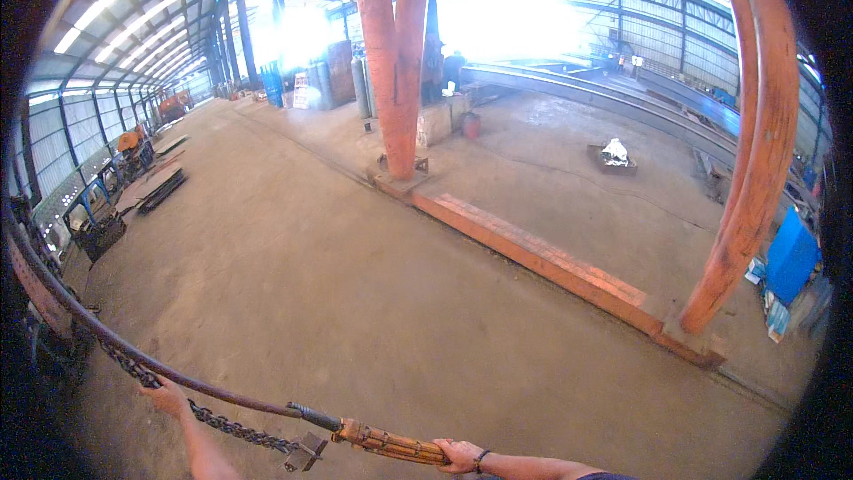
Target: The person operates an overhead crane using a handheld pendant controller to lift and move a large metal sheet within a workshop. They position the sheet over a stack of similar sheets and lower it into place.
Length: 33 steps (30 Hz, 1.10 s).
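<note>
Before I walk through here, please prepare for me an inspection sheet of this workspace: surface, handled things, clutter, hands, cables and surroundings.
Surface: brown floor, dusty-looking.
Handled things: orange handheld control and dark chain.
Clutter: dark tray with white material on the floor beyond the base beam; dark flat pieces at far left.
Hands: left hand on the chain; right hand gripping the control's end.
Cables: thick dark cable curving from the control toward the left edge.
Surroundings: orange frame legs on a base beam; blue panel at right; bright glare at the back hides details.
</note>
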{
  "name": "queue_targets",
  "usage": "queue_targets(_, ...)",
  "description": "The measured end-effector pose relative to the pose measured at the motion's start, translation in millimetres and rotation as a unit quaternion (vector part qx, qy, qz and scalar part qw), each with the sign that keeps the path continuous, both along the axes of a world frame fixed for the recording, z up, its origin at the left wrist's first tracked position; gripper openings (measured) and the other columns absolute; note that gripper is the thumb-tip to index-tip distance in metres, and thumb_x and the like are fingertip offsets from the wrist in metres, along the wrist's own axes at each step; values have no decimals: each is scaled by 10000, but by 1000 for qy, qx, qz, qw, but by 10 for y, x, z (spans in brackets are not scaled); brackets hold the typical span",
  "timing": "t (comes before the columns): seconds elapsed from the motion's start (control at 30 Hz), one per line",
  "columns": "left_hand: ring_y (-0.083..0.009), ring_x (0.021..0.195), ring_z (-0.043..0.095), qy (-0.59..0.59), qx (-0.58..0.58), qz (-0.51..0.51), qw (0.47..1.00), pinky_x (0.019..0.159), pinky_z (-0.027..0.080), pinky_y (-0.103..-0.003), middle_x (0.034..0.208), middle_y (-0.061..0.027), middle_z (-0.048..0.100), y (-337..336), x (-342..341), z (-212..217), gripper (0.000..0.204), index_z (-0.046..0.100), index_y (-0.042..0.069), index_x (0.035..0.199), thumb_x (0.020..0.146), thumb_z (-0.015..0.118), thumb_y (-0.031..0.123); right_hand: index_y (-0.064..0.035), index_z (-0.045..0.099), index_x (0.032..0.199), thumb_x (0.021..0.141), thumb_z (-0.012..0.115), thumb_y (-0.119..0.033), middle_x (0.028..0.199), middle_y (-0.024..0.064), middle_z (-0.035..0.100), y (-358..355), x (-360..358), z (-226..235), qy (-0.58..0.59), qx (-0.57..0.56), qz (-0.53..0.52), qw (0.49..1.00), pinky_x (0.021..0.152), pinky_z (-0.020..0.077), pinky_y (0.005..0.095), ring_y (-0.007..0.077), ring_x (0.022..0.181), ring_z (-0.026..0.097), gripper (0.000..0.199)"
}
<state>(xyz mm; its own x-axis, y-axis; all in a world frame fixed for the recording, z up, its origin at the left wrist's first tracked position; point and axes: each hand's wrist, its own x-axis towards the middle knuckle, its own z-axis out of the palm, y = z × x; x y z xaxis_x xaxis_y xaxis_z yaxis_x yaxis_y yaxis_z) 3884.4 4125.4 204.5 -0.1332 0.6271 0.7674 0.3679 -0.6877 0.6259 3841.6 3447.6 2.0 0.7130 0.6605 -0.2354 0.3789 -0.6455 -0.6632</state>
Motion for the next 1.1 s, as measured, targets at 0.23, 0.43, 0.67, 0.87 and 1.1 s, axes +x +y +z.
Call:
queue_targets(0.23, -419, 973, 613, -23, -71, 42, 996, 785, 492, -498, 1111, -267, 592, 1346, 244, 320, 483, 398, -6, 1266, 893, 571, 248, -139, 255, 1398, 824, 643, -395, 1150, 263, 573, 896, 385, 331, 38, -32, 28, 998, 775, 504, 531, 449, 936, 617, 738)
queue_targets(0.43, -419, 965, 618, 0, -110, 103, 989, 803, 488, -499, 1080, -254, 612, 1794, 758, 328, 520, 416, 16, 1270, 892, 590, 328, -77, 303, 1358, 786, 689, -391, 1132, 278, 559, 1621, 925, 524, 0, -15, 40, 999, 806, 494, 514, 468, 936, 600, 758)
queue_targets(0.67, -397, 1008, 601, 55, -30, 72, 995, 845, 494, -463, 1116, -265, 597, 2158, 1242, 169, 561, 403, -19, 1308, 896, 602, 306, -71, 281, 1362, 821, 630, -420, 1107, 292, 563, 2498, 1221, 479, -18, -3, 15, 1000, 804, 487, 525, 470, 931, 598, 732)
queue_targets(0.87, -363, 924, 617, 47, -14, -65, 997, 768, 497, -423, 1050, -229, 615, 2292, 1704, 230, 378, 494, -46, 1178, 907, 587, 200, -71, 248, 1385, 815, 647, -394, 1083, 294, 574, 2947, 1539, 501, -9, 14, 53, 998, 796, 492, 520, 472, 914, 599, 767)
queue_targets(1.1, -377, 960, 602, 42, -1, -12, 999, 787, 470, -440, 1032, -239, 604, 2706, 2325, 595, 497, 475, 1, 1198, 793, 680, 204, -100, 312, 1368, 794, 681, -421, 1158, 249, 565, 3465, 1781, 392, 8, -12, 152, 988, 829, 495, 493, 445, 992, 588, 754)
